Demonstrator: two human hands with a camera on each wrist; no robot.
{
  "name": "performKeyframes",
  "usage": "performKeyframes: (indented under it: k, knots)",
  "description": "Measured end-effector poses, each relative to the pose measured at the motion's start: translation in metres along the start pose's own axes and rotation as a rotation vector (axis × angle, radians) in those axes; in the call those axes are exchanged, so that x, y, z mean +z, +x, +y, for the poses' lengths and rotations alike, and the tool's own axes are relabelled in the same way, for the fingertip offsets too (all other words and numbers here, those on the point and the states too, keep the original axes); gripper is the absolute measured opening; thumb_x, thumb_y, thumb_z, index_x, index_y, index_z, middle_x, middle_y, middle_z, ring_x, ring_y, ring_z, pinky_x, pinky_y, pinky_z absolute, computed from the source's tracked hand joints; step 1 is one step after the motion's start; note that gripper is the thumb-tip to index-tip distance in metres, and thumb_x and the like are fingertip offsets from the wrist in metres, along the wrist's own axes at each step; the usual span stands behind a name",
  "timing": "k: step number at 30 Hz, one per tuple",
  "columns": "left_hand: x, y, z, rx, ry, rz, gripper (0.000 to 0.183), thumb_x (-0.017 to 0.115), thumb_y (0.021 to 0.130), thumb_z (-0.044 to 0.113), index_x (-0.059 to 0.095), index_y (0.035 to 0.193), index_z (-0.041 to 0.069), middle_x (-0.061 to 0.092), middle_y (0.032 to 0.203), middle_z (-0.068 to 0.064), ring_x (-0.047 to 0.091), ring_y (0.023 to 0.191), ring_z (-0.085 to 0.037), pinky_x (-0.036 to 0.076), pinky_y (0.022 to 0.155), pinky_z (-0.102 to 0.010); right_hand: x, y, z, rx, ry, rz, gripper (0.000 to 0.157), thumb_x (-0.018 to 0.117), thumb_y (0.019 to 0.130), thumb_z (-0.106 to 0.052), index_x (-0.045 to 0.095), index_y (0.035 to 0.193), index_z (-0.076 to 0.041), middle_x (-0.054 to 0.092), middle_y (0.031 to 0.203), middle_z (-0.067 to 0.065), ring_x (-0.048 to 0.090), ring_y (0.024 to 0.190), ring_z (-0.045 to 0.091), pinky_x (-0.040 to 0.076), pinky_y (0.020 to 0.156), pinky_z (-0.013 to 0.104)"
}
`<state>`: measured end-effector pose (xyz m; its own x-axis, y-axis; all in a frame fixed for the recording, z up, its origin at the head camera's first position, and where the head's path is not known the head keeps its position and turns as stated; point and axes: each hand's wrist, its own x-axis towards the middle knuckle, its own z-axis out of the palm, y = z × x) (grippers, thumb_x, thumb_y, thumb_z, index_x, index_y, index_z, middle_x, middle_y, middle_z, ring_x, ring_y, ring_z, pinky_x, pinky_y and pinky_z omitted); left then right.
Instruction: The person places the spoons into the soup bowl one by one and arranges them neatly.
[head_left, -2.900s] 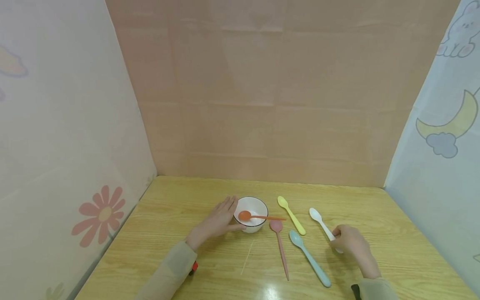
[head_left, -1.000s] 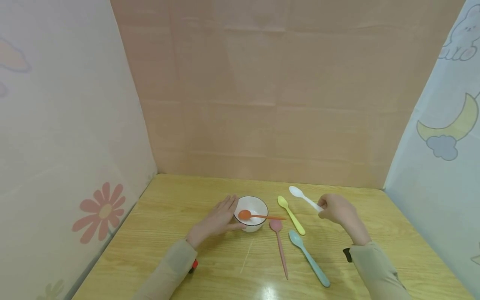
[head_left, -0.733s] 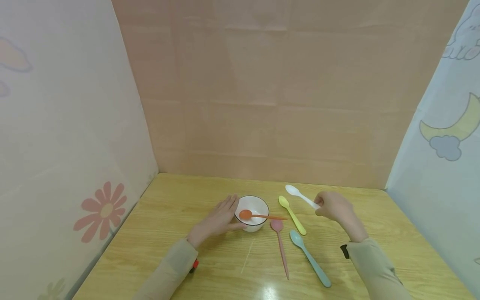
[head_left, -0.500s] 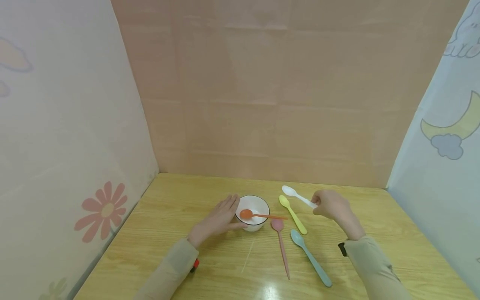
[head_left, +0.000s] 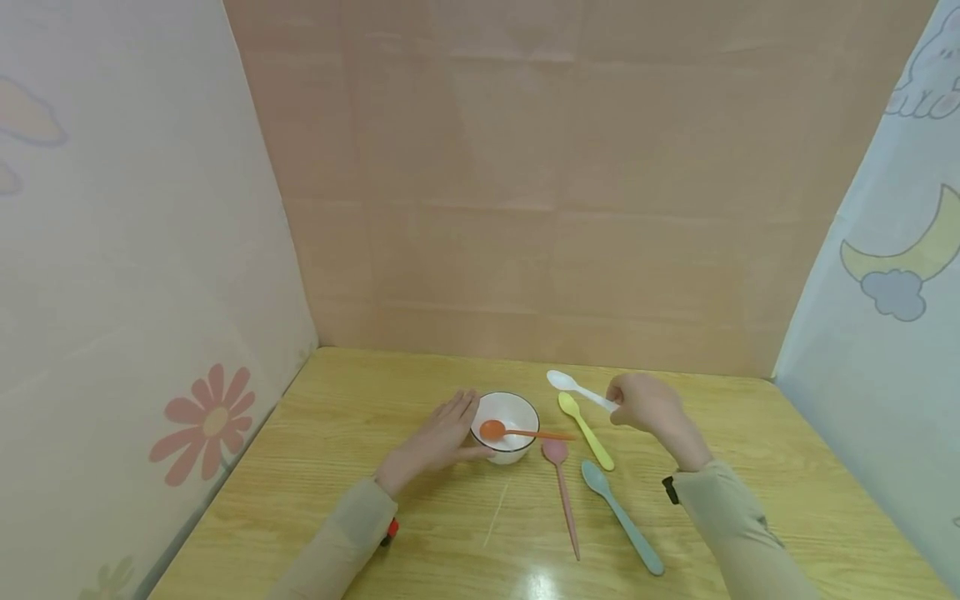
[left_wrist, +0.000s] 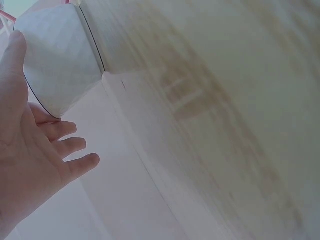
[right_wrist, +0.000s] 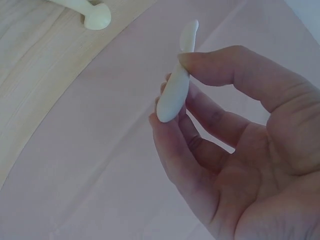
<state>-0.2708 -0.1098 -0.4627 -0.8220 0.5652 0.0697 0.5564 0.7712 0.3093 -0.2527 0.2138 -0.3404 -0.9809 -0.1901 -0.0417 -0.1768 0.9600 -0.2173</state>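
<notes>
With straight fingers, my left hand [head_left: 433, 440] rests against the left side of a white dark-rimmed bowl [head_left: 504, 454]; in the left wrist view its thumb lies along the bowl's wall [left_wrist: 60, 55]. Across the bowl lies an orange spoon [head_left: 492, 430], its handle sticking out over the right rim. Thumb and fingers of my right hand [head_left: 647, 407] pinch the handle of a white spoon [head_left: 562, 382], whose head points left toward the bowl. In the right wrist view the spoon's handle end [right_wrist: 172, 100] shows between them. Below it lies a yellow spoon [head_left: 587, 431].
A pink spoon [head_left: 564, 500] and a light blue spoon [head_left: 624, 518] lie on the wooden table [head_left: 420, 567] in front of the bowl. A peach backdrop [head_left: 540, 250] stands behind, with patterned side sheets [head_left: 150, 250] left and right.
The right hand has picked up the white spoon from the right and carried it left and back, above the yellow spoon. The left hand, bowl and other spoons stay put.
</notes>
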Motion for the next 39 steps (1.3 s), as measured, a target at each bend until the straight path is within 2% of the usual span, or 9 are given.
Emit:
performKeyframes:
  k: [9, 25, 39]
  knots:
    - [0.001, -0.002, 0.001, 0.003, 0.006, 0.020, 0.098, 0.057, 0.092, 0.062, 0.021, 0.156, -0.002, 0.021, 0.164, -0.020, 0.020, 0.153, -0.038, 0.029, 0.121, -0.054, 0.004, 0.007, -0.015, -0.019, -0.017, 0.003, 0.023, 0.072, 0.070, -0.003, 0.071, 0.092, -0.006, 0.070, 0.093, 0.008, 0.060, 0.077, 0.020, 0.050, 0.060, 0.036]
    - [0.003, -0.002, -0.001, -0.004, -0.017, 0.019, 0.098, 0.057, 0.092, 0.062, 0.019, 0.157, -0.002, 0.019, 0.165, -0.018, 0.018, 0.154, -0.037, 0.028, 0.121, -0.055, 0.006, 0.012, -0.034, -0.063, -0.047, -0.002, 0.020, 0.070, 0.069, -0.001, 0.069, 0.088, -0.007, 0.068, 0.087, 0.005, 0.056, 0.074, 0.018, 0.048, 0.059, 0.033]
    - [0.001, -0.001, 0.000, -0.006, -0.005, 0.009, 0.099, 0.054, 0.092, 0.064, 0.019, 0.157, -0.001, 0.018, 0.166, -0.018, 0.018, 0.154, -0.037, 0.027, 0.122, -0.053, 0.009, 0.018, -0.053, -0.083, -0.066, -0.020, 0.019, 0.075, 0.070, 0.000, 0.071, 0.086, -0.008, 0.070, 0.086, 0.003, 0.058, 0.073, 0.017, 0.047, 0.056, 0.031]
